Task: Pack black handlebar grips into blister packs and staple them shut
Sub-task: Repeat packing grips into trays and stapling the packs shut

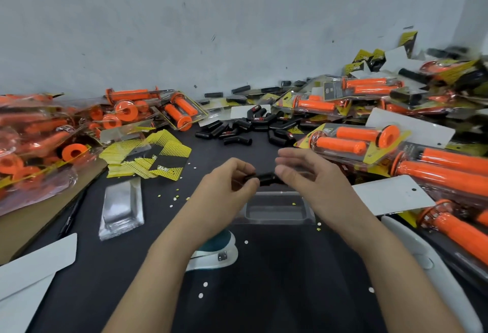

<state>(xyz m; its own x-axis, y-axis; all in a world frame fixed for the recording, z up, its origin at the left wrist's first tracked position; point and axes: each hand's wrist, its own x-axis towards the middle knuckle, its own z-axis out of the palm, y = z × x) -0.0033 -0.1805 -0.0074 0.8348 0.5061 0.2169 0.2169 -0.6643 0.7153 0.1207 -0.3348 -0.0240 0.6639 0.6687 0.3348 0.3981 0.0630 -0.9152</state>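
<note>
Black grip [264, 176] pinched by my L hand [227, 183], R hand [313, 183] near-straight at its other end (hold unclear), both above clear blister tray [274, 213], prob to seat it.

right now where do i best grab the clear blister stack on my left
Likely the thin flat rim at the near short end of the clear blister stack, pinched from the near side: the raised pocket is wide and smooth, while the rim juts out towards you.
</note>
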